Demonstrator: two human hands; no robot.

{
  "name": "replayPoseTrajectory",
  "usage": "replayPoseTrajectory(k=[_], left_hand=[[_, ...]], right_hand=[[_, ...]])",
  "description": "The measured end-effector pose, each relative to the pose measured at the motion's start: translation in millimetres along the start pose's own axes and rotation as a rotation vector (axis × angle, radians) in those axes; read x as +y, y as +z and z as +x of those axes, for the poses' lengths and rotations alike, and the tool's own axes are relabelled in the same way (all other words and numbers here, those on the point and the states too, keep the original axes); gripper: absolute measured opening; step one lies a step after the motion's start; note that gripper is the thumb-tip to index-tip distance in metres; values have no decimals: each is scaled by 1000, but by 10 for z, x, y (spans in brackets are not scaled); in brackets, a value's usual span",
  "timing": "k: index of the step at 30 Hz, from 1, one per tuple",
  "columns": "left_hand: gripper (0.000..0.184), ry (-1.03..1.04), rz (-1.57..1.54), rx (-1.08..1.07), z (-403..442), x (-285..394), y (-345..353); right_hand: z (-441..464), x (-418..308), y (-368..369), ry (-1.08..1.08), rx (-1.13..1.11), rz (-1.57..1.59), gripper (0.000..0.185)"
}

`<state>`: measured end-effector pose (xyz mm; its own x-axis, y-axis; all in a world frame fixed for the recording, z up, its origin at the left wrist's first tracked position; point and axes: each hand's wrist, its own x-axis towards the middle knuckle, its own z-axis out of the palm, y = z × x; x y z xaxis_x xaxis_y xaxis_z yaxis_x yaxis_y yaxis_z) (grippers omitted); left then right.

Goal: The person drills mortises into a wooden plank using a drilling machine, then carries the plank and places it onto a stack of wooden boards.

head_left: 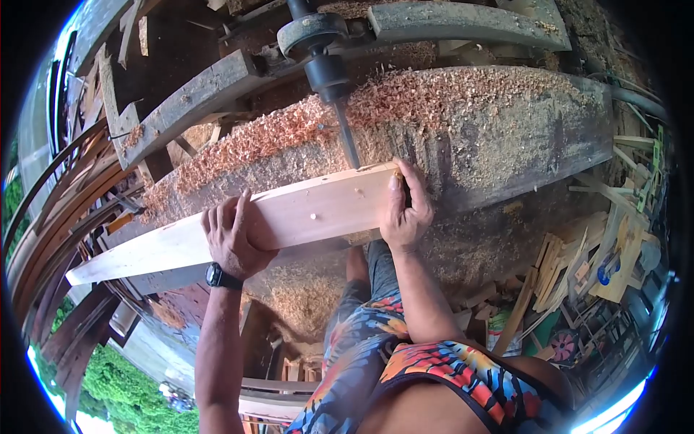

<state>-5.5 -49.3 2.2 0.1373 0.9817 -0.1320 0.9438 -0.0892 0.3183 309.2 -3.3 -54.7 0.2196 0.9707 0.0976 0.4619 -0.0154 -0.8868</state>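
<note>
A long pale wooden board (289,210) stands on its edge across the bench, its broad face towards me and its left end reaching far out. My left hand (235,235), with a black watch at the wrist, grips the board left of its middle, fingers over the upper edge. Around the board's right end my right hand (406,210) is closed, thumb on the face. A drill bit (347,137) in a dark chuck (327,78) points at the upper edge, between my hands. Whether its tip is inside the wood I cannot tell.
Reddish shavings (253,148) are heaped along the wooden bench (499,173) behind the board. Thick timber beams (463,22) flank the drill shaft. Wood offcuts (557,275) lie at the right, and curved strips (54,224) stack at the left. Sawdust (303,296) covers the ground below.
</note>
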Motion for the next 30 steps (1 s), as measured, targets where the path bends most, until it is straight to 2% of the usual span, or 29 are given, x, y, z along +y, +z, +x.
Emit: replayPoseTrajectory(k=[30], left_hand=[[111,19,-25,13,92,9,-9]], right_hand=[[46,64,-5,21,30,22,30]])
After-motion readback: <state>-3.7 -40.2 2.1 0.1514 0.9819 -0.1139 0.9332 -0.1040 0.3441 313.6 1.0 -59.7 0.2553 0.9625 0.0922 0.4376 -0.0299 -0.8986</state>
